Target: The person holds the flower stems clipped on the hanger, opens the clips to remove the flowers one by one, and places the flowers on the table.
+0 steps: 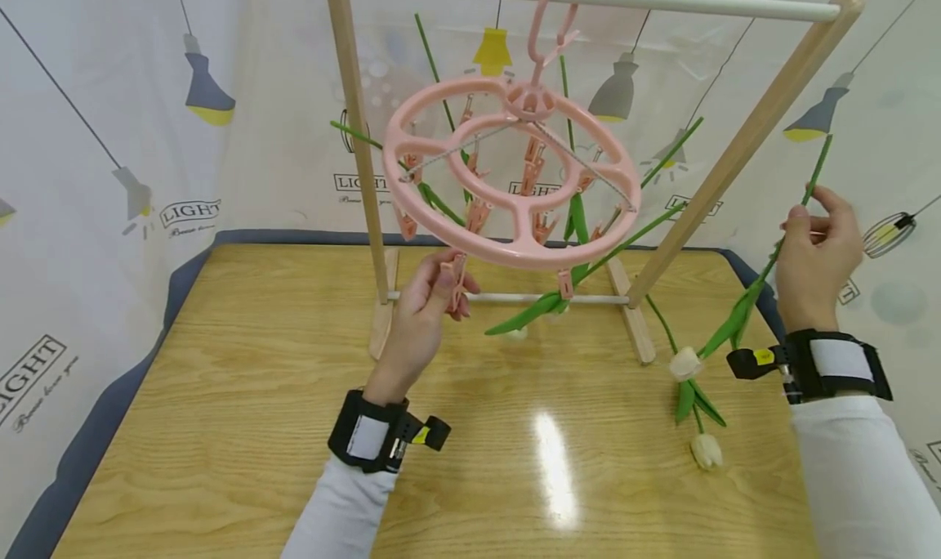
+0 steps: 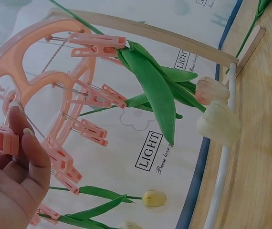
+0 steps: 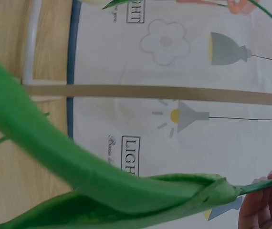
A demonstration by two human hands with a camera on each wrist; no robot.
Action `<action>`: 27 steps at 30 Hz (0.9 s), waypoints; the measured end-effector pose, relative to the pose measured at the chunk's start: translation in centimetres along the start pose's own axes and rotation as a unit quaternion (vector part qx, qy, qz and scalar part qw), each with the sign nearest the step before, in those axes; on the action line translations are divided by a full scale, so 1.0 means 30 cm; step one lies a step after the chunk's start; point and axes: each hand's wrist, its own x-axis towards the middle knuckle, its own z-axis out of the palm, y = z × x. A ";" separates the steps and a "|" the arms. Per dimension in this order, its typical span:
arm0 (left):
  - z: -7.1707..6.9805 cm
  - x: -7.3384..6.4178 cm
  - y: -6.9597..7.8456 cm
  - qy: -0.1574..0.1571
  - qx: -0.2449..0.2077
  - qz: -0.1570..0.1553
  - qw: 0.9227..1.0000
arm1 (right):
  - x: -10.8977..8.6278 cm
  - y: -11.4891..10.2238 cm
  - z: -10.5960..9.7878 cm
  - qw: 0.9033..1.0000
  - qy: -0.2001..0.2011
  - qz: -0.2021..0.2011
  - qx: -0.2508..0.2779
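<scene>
My left hand (image 1: 426, 297) pinches a pink clothespin (image 1: 457, 279) at the near rim of a round pink drying hanger (image 1: 515, 252). In the left wrist view, that clothespin sits between thumb and fingers. Off to the right, my right hand (image 1: 819, 252) holds an artificial tulip by its green stem (image 1: 818, 167), with the white bloom (image 1: 685, 364) hanging low and its leaves (image 3: 102, 186) large in the right wrist view. Several tulips hang from other clothespins, including a pale bloom (image 2: 218, 125) and a yellow one (image 2: 154, 198).
The hanger hooks over the white bar (image 1: 662, 2) of a wooden stand (image 1: 742, 158), whose feet rest on the wooden table (image 1: 257, 395). Another white tulip (image 1: 706, 451) lies on the table at the right. A printed cloth (image 1: 287, 134) hangs behind.
</scene>
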 end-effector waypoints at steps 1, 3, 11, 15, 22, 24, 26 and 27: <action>0.000 0.000 0.000 0.000 0.000 0.001 1.000 | 0.005 0.009 0.001 1.000 -0.011 -0.003 -0.026; 0.000 0.001 -0.002 0.000 -0.001 0.003 1.000 | 0.012 0.029 0.003 0.997 -0.031 -0.013 -0.074; 0.000 0.002 -0.008 0.000 -0.007 0.002 1.000 | 0.028 0.092 0.010 0.974 -0.084 -0.079 -0.193; 0.001 0.003 -0.008 -0.001 -0.011 -0.001 1.000 | 0.026 0.108 0.009 0.959 -0.125 -0.113 -0.229; 0.003 0.005 -0.009 0.001 -0.011 -0.002 1.000 | 0.018 0.164 0.021 0.938 -0.188 -0.141 -0.256; 0.005 0.005 -0.010 0.001 -0.013 -0.004 1.000 | 0.005 0.189 0.024 0.930 -0.215 -0.139 -0.263; 0.007 0.004 -0.009 0.000 -0.014 -0.006 1.000 | -0.007 0.211 0.027 0.920 -0.242 -0.136 -0.275; 0.007 0.004 -0.009 0.000 -0.015 -0.006 1.000 | -0.012 0.220 0.028 0.916 -0.254 -0.135 -0.281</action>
